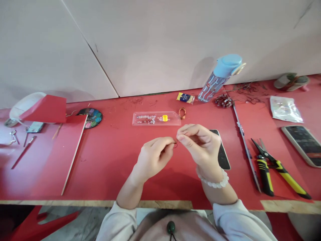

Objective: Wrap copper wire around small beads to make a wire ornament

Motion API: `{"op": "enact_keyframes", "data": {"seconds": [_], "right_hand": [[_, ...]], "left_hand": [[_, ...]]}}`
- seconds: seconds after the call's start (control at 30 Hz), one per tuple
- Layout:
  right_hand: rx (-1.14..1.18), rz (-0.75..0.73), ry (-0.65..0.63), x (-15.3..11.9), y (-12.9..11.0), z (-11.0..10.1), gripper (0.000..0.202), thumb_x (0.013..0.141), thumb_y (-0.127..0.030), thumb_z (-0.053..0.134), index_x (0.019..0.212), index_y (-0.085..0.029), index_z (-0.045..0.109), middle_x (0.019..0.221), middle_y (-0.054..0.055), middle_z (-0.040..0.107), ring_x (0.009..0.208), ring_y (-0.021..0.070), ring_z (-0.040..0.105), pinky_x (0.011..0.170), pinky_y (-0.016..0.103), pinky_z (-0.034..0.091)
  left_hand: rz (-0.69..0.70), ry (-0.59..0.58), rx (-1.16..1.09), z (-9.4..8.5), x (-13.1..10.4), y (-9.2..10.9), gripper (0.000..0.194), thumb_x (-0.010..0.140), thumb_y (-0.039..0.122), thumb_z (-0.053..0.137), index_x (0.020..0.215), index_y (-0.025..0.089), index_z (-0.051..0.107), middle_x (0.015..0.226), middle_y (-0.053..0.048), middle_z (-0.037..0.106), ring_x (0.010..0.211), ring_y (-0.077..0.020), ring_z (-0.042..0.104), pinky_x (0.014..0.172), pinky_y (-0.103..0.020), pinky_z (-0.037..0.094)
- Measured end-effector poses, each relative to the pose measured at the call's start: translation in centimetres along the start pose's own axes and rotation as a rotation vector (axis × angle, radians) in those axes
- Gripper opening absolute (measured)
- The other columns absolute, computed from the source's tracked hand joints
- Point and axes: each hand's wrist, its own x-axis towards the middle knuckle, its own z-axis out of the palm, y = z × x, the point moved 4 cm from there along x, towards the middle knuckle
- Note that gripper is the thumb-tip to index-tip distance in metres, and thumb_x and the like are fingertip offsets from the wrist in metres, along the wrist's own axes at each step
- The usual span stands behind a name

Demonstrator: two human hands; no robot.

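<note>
My left hand [157,154] is closed in a pinch on a thin dark cord [175,144], which shows as a small loop between the hands. Close beside it, my right hand [199,144] also pinches, its thumb and forefinger pressed together where the cord leads; the cord's end is too fine to make out. A white bead bracelet circles my right wrist. Beyond the hands lies a clear plastic tray [134,122] with several small beads [146,117] and a yellow cap-like piece [165,117]. A braided orange-brown ring [182,113] touches or nearly touches the tray's right end.
A blue-lidded bottle [218,78] and a small yellow-blue packet [185,97] stand at the back. Phones [223,154] lie right, with yellow-black pliers [278,167], a long thin strip [244,140] and a clear bag [286,108]. Left are a board [75,154] and a paint palette [93,117].
</note>
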Motion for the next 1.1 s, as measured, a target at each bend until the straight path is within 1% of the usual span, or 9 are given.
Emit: {"op": "enact_keyframes", "data": {"seconds": [0.2,0.37,0.47,0.6,0.73,0.8,0.9,1.0,1.1], "right_hand": [[0.102,0.165,0.020,0.4,0.6,0.3,0.016,0.080,-0.018,0.078,0.070,-0.021,0.066,0.071,0.000,0.071,0.063,0.0124,0.067,0.059,0.024,0.059],[0.128,0.237,-0.036,0.7,0.9,0.6,0.023,0.081,-0.032,0.080,0.069,-0.020,0.065,0.068,0.000,0.068,0.059,0.0117,0.062,0.056,0.025,0.057],[0.157,0.263,-0.049,0.8,1.2,0.7,0.025,0.082,-0.034,0.080,0.068,-0.020,0.064,0.067,-0.001,0.066,0.059,0.0111,0.061,0.056,0.025,0.055],[0.135,0.208,-0.047,0.7,1.0,0.4,0.018,0.084,-0.027,0.077,0.072,-0.021,0.065,0.070,-0.001,0.067,0.064,0.0121,0.063,0.061,0.025,0.057],[0.017,0.116,-0.152,0.6,0.2,0.1,0.004,0.087,-0.019,0.071,0.085,-0.022,0.069,0.081,0.001,0.071,0.077,0.0136,0.068,0.074,0.026,0.057],[-0.065,0.082,-0.214,0.6,-0.2,0.0,0.007,0.087,-0.015,0.069,0.086,-0.022,0.070,0.083,0.001,0.072,0.080,0.0139,0.068,0.076,0.026,0.057],[-0.154,0.033,-0.236,0.4,-0.6,0.0,0.013,0.084,-0.009,0.066,0.081,-0.022,0.068,0.080,0.000,0.071,0.075,0.0135,0.068,0.072,0.025,0.057],[-0.175,0.059,-0.212,0.3,-0.4,0.4,0.015,0.081,-0.008,0.063,0.076,-0.022,0.065,0.075,-0.001,0.069,0.070,0.0130,0.066,0.068,0.025,0.056],[-0.089,0.178,-0.172,0.2,0.1,1.0,0.013,0.078,-0.011,0.061,0.071,-0.021,0.062,0.070,-0.001,0.066,0.066,0.0128,0.064,0.065,0.026,0.056]], "left_hand": [[-0.154,-0.063,-0.204,0.0,0.1,-0.3,0.013,0.094,0.012,0.054,0.090,0.019,0.064,0.072,0.003,0.073,0.043,-0.0031,0.050,0.045,-0.014,0.039],[-0.218,-0.041,-0.342,-0.1,0.2,-0.5,0.013,0.096,0.017,0.054,0.088,0.018,0.064,0.055,0.006,0.061,0.041,-0.0047,0.048,0.044,-0.014,0.040],[-0.260,-0.041,-0.405,0.1,0.0,-0.7,0.014,0.098,0.023,0.054,0.089,0.018,0.063,0.052,0.006,0.055,0.042,-0.0059,0.049,0.044,-0.015,0.041],[-0.306,-0.052,-0.463,0.3,-0.1,-0.9,0.015,0.099,0.027,0.055,0.090,0.018,0.063,0.055,0.006,0.056,0.045,-0.0060,0.050,0.046,-0.015,0.043],[-0.333,-0.053,-0.474,0.4,-0.1,-1.3,0.010,0.099,0.026,0.055,0.093,0.020,0.061,0.057,0.006,0.056,0.046,-0.0059,0.050,0.048,-0.015,0.043],[-0.334,-0.040,-0.465,0.4,-0.2,-1.5,0.008,0.098,0.027,0.056,0.095,0.021,0.059,0.056,0.007,0.056,0.046,-0.0060,0.050,0.048,-0.015,0.043],[-0.333,-0.021,-0.444,0.4,-0.4,-1.8,0.006,0.099,0.027,0.056,0.096,0.022,0.056,0.056,0.008,0.056,0.047,-0.0059,0.051,0.049,-0.014,0.043],[-0.318,0.001,-0.406,0.7,-0.7,-1.9,0.008,0.100,0.030,0.057,0.096,0.022,0.056,0.057,0.008,0.057,0.046,-0.0060,0.051,0.048,-0.015,0.043],[-0.262,0.044,-0.377,0.9,-0.7,-1.8,0.012,0.101,0.032,0.056,0.094,0.022,0.056,0.059,0.007,0.059,0.046,-0.0059,0.051,0.046,-0.014,0.042]]}}
